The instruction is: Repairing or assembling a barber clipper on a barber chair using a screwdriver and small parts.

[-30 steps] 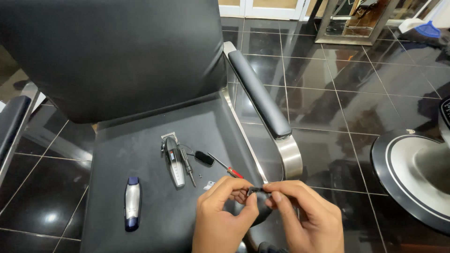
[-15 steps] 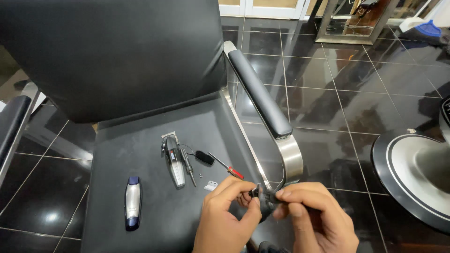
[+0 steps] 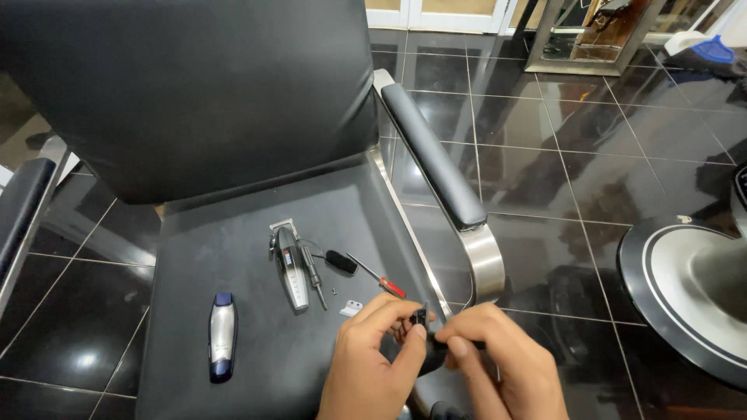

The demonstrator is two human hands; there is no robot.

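Head view: both hands meet low in the frame, over the front edge of the black chair seat (image 3: pixel 233 257). The left hand (image 3: pixel 373 365) is curled, thumb and forefinger pinched on a small black part (image 3: pixel 421 316) that stands roughly upright between the fingertips. The right hand (image 3: pixel 498 358) is closed too, its thumb and forefinger gripping what looks like a thin dark tool (image 3: pixel 459 343) lying about level and pointing left toward the part; the view is too tight to tell whether its tip touches the part or stops just short. So the part sits between the two hands, slightly nearer the left, with the tool coming at it from the right.

Up the seat from the hands lie the other pieces. A stripped clipper body (image 3: pixel 289 264) has its long axis running away from the person, toward the backrest. A small dark piece (image 3: pixel 340 261) lies just beside it on the right. A red-handled screwdriver (image 3: pixel 376 275) slants down toward the left hand, its handle end nearest. A small white piece (image 3: pixel 351 308) sits just beside the left-hand knuckles. A silver and blue housing (image 3: pixel 222 336) lies well apart on the left, also lengthwise.

The seat's front edge runs right under the hands, and the chrome armrest support (image 3: pixel 482 260) stands close on the right. Open seat lies to the left.
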